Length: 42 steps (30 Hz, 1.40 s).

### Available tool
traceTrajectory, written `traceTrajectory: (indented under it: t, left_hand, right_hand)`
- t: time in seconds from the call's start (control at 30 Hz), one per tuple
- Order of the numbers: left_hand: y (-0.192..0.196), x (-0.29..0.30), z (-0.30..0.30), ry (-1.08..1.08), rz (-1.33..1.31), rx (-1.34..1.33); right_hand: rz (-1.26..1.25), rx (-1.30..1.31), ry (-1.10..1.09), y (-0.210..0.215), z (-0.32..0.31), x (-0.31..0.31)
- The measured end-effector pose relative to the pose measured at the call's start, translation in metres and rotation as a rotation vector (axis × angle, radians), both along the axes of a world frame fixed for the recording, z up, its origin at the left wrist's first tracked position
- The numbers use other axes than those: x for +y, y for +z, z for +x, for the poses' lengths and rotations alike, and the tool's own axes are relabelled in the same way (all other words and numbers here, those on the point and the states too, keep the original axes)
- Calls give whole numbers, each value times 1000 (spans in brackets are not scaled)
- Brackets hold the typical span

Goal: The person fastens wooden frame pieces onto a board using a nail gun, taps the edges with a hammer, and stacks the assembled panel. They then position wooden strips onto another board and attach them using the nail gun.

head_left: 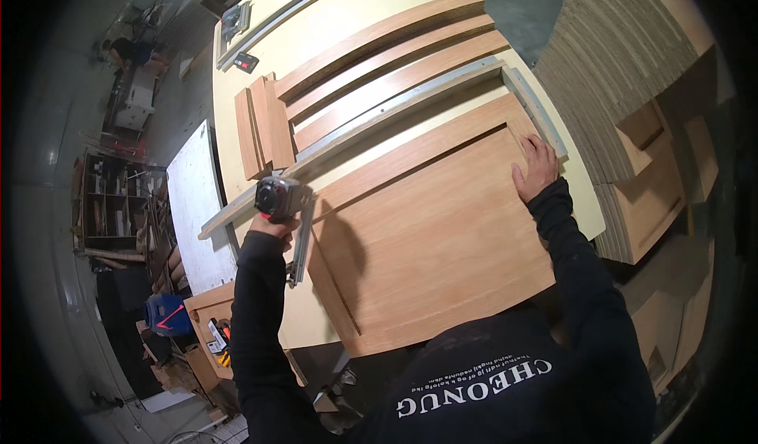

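Note:
My left hand (273, 227) is wrapped round the grip of a nail gun (284, 198), red and black on top with a silver metal body and a long magazine. It is held at the left edge of a framed wooden door panel (442, 231) and throws a shadow on it. Whether its nose touches the wood I cannot tell. My right hand (537, 169) rests with fingers spread on the panel's far right corner. An L-shaped fence of straight bars (379, 117) runs along the panel's far and right sides.
Beyond the fence lie long wooden rails (387, 45) and shorter pieces (254, 128). A small black-and-red block (246, 63) and another metal tool (235, 22) sit farther off on the pale table (588, 195). Stacked panels (624, 41) stand at the right. A person (126, 51) is far left.

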<state>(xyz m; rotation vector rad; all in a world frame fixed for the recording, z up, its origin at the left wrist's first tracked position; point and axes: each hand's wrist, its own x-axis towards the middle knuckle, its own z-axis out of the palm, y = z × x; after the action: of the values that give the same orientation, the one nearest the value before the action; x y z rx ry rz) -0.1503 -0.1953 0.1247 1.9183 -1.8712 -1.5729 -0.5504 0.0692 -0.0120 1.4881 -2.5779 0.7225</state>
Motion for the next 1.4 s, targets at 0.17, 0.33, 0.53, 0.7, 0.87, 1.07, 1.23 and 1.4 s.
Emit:
traceTrajectory:
  t: [0.17, 0.33, 0.53, 0.7, 0.87, 1.07, 1.23, 1.4]
  left_hand:
    - [-12, -5, -49, -142, 11, 106]
    - [-26, -11, -67, -239, -87, 161]
    - [-23, -12, -78, -104, 54, 72]
    - [-9, -2, -94, -204, -16, 16]
    - [-10, -5, -90, -244, -10, -7]
    - [-9, 2, -125, -312, -25, 119]
    - [-6, 17, -191, -325, 67, 74]
    - [-16, 18, -215, -332, 108, 95]
  right_hand:
    - [-21, 23, -3, 0, -3, 2]
    - [-21, -18, 5, 3, 1, -1]
    - [-50, -17, 7, 4, -1, 0]
    - [-46, -24, -8, 1, -4, 1]
    - [-49, -5, -20, -3, -4, 0]
    - [-56, -75, -15, 1, -4, 1]
    - [-41, -92, -28, -4, -2, 2]
    - [-61, -91, -35, -4, -1, 2]
